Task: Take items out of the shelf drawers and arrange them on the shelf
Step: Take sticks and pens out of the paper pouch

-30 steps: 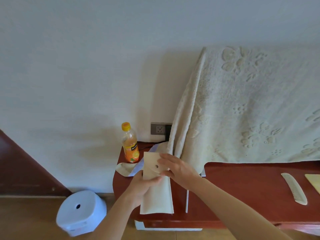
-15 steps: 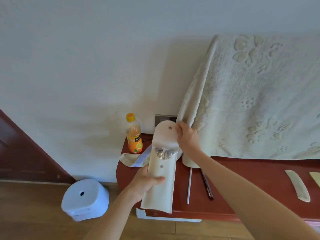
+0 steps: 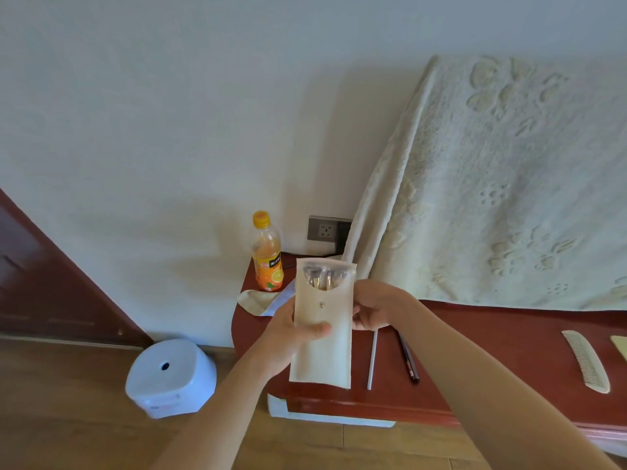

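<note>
A cream pouch [image 3: 322, 347] with a snap button is held upright above the left end of the red-brown shelf [image 3: 492, 364]. Its flap is folded back, and metal utensils [image 3: 323, 279] show at its open top. My left hand [image 3: 288, 337] grips the pouch's left side, thumb across the front. My right hand [image 3: 375, 308] holds its right edge from behind. On the shelf lie a white straw [image 3: 372, 361], a dark pen [image 3: 409, 359] and a cream comb [image 3: 585, 361].
An orange juice bottle [image 3: 267, 254] stands at the shelf's back left, beside a crumpled cloth [image 3: 261, 300] and a wall socket [image 3: 324, 228]. A cream towel [image 3: 502, 184] hangs over the shelf's back. A white stool [image 3: 171, 378] sits on the wooden floor at the left.
The pouch's flap was lifted up and folded back, exposing the utensils. My right hand came down from the flap to the pouch's right edge. The view shifted slightly.
</note>
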A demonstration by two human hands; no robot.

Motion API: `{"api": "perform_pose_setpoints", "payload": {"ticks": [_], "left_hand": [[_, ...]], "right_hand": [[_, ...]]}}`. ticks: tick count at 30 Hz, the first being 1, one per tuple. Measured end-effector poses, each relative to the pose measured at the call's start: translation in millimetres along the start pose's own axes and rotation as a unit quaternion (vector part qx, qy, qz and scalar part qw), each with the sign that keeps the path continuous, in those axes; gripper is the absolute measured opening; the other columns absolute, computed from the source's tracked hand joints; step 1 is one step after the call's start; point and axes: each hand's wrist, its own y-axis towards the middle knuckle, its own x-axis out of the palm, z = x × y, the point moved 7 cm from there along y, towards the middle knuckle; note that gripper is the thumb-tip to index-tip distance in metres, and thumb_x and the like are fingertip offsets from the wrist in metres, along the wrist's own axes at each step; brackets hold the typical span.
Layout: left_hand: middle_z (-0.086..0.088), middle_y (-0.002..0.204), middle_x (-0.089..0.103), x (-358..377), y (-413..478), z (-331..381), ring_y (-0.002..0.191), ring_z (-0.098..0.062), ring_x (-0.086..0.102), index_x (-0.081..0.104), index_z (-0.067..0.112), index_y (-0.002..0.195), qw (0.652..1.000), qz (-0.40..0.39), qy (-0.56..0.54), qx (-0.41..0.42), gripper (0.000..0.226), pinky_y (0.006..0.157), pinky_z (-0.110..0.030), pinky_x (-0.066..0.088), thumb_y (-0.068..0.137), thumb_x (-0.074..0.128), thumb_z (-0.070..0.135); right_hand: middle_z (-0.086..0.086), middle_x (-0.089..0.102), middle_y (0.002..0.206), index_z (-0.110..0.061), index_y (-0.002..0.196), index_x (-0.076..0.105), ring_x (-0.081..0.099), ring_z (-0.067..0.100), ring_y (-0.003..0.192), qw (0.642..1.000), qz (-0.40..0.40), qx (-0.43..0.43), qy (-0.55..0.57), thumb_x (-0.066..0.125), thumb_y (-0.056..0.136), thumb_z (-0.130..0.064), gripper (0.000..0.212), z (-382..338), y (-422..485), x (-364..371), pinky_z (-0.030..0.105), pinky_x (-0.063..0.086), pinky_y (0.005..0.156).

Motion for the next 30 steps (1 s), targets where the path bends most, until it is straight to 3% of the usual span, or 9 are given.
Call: {"api": "perform_pose_setpoints", "payload": {"ticks": [3, 9, 12, 14, 16, 19, 22, 26, 30], "left_hand": [[-0.009, 0.122, 0.058, -7, 2, 2, 0.104, -0.028, 0.063, 0.043, 0.019, 0.121, 0.998, 0.052, -0.032, -0.004, 0.073, 0.088, -0.048, 0.053, 0.059, 0.082, 0.015], [-0.008, 0.110, 0.066, -8, 7, -1, 0.099, -0.030, 0.065, 0.034, 0.032, 0.124, 0.995, 0.082, -0.054, -0.016, 0.081, 0.088, -0.054, 0.051, 0.063, 0.082, 0.008], [-0.006, 0.113, 0.065, -12, 11, -4, 0.101, -0.028, 0.064, 0.033, 0.036, 0.130, 0.993, 0.105, -0.050, -0.023, 0.084, 0.089, -0.052, 0.051, 0.067, 0.080, 0.008], [-0.006, 0.114, 0.065, -12, 12, -3, 0.101, -0.026, 0.065, 0.037, 0.030, 0.134, 0.994, 0.105, -0.034, -0.019, 0.083, 0.090, -0.050, 0.051, 0.066, 0.081, 0.010], [-0.005, 0.109, 0.068, -12, 13, -2, 0.098, -0.022, 0.067, 0.046, 0.021, 0.131, 0.994, 0.107, -0.025, -0.007, 0.070, 0.083, -0.038, 0.056, 0.071, 0.078, 0.006], [-0.003, 0.098, 0.070, -14, 11, 2, 0.086, -0.016, 0.069, 0.056, 0.019, 0.114, 0.992, 0.127, 0.005, 0.000, 0.048, 0.063, -0.022, 0.055, 0.073, 0.074, 0.000], [0.000, 0.095, 0.069, -12, 9, 2, 0.084, -0.014, 0.068, 0.057, 0.027, 0.098, 0.991, 0.129, 0.038, -0.005, 0.039, 0.063, -0.023, 0.054, 0.073, 0.075, 0.003], [-0.002, 0.099, 0.070, -7, 9, 3, 0.093, -0.020, 0.067, 0.059, 0.028, 0.100, 0.991, 0.121, 0.048, -0.006, 0.042, 0.082, -0.037, 0.055, 0.071, 0.077, 0.002], [0.001, 0.097, 0.069, -10, 8, 3, 0.094, -0.019, 0.066, 0.058, 0.027, 0.101, 0.990, 0.132, 0.052, -0.011, 0.043, 0.085, -0.038, 0.054, 0.071, 0.077, 0.004]], "right_hand": [[-0.005, 0.052, 0.062, -0.011, 0.082, 0.061, 0.034, 0.002, 0.039, 0.999, -0.021, 0.008, 0.039, 0.038, 0.095, -0.004, 0.028, 5, 4, -2, 0.013, 0.039, 0.043], [-0.003, 0.053, 0.060, -0.010, 0.088, 0.064, 0.038, 0.004, 0.044, 0.999, -0.023, -0.008, 0.032, 0.041, 0.095, -0.008, 0.025, 13, 1, -4, 0.016, 0.045, 0.051], [0.002, 0.063, 0.070, -0.009, 0.091, 0.066, 0.051, 0.011, 0.061, 0.999, 0.029, -0.029, -0.010, 0.043, 0.095, -0.008, 0.024, 8, -3, -1, 0.023, 0.050, 0.064], [0.004, 0.063, 0.075, -0.007, 0.097, 0.064, 0.056, 0.012, 0.058, 0.993, 0.110, -0.044, -0.023, 0.041, 0.093, -0.004, 0.024, 1, -4, -4, 0.026, 0.051, 0.061], [0.006, 0.061, 0.074, -0.006, 0.105, 0.061, 0.053, 0.010, 0.046, 0.968, 0.224, -0.105, -0.045, 0.038, 0.091, -0.001, 0.027, -17, -9, -15, 0.024, 0.047, 0.051], [0.000, 0.063, 0.085, -0.013, 0.106, 0.066, 0.050, 0.006, 0.058, 0.881, 0.350, -0.288, -0.137, 0.044, 0.091, -0.006, 0.027, -56, -31, -26, 0.016, 0.038, 0.051], [-0.009, 0.060, 0.092, -0.019, 0.101, 0.071, 0.053, -0.003, 0.073, 0.786, 0.308, -0.452, -0.290, 0.064, 0.087, -0.022, 0.017, -81, -56, 2, 0.002, 0.039, 0.062], [-0.006, 0.048, 0.104, -0.024, 0.099, 0.074, 0.048, 0.007, 0.100, 0.779, 0.249, -0.443, -0.368, 0.080, 0.072, -0.028, 0.028, -77, -46, 19, 0.022, 0.044, 0.084], [-0.005, 0.048, 0.103, -0.024, 0.104, 0.072, 0.053, 0.011, 0.094, 0.761, 0.214, -0.495, -0.359, 0.083, 0.066, -0.016, 0.040, -79, -54, 23, 0.024, 0.053, 0.078]]}}
